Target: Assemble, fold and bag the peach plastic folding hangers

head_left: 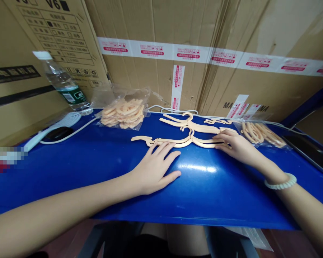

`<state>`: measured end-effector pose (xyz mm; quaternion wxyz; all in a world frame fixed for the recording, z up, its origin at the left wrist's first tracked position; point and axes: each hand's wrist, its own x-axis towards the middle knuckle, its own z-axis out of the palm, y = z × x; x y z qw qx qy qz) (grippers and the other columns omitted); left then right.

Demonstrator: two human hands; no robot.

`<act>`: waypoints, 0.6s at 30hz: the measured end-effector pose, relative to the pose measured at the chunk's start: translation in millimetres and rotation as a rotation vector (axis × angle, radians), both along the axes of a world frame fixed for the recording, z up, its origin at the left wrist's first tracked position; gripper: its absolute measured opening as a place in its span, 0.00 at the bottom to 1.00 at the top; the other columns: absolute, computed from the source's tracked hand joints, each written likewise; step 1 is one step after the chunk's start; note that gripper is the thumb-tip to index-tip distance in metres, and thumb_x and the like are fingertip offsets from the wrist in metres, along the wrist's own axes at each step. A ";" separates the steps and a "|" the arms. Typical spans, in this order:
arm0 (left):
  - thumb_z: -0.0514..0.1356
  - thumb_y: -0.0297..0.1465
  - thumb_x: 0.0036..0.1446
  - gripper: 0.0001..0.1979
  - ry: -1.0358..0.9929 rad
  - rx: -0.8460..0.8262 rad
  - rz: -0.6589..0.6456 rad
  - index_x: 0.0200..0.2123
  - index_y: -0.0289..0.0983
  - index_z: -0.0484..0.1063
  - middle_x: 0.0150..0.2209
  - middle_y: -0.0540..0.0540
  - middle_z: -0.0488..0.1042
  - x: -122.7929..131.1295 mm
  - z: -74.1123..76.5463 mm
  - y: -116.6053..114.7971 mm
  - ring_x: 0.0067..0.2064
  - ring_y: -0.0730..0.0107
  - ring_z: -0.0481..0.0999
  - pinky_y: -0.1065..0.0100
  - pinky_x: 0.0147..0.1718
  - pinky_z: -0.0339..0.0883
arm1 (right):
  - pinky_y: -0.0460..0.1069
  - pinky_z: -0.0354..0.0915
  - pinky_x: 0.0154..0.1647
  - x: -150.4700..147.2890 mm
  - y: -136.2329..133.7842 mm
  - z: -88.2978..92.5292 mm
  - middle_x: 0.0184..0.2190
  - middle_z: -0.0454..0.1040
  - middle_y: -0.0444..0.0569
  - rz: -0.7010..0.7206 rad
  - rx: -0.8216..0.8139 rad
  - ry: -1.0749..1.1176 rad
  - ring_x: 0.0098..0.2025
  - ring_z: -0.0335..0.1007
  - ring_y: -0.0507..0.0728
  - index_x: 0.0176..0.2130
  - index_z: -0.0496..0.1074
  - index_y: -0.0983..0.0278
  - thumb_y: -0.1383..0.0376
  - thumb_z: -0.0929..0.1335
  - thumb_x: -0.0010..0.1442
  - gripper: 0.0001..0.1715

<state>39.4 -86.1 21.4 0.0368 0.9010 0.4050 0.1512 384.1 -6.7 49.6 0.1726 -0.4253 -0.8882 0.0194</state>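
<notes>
A peach-coloured folding clothes hanger (179, 144) lies flat on the blue table (102, 193), its hook pointing away from me. My left hand (156, 168) rests flat with fingers spread, fingertips touching the hanger's left arm. At the other end, my right hand (238, 147) has its fingers and thumb around the tip of the right arm, partly hiding it. Just behind lies a second peach hanger (174, 123), also flat. A small curved peach piece (141, 138) sits at the near hanger's left end.
Clear bags of peach hanger parts (123, 113) and more parts (261, 133) lie left and right. A water bottle (67, 87), a hairbrush (54, 127), a black mouse (59, 133) and a phone (310, 152) are around. A white cable runs along the cardboard boxes (156, 21) behind.
</notes>
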 end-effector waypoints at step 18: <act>0.47 0.54 0.68 0.39 0.076 -0.057 0.126 0.70 0.32 0.55 0.74 0.32 0.49 -4.3 -7.6 14.6 0.74 0.38 0.47 0.37 0.69 0.44 | 0.62 0.72 0.50 3.5 4.3 0.7 0.42 0.77 0.58 0.010 -0.053 -0.002 0.46 0.75 0.67 0.45 0.79 0.63 0.54 0.65 0.66 0.19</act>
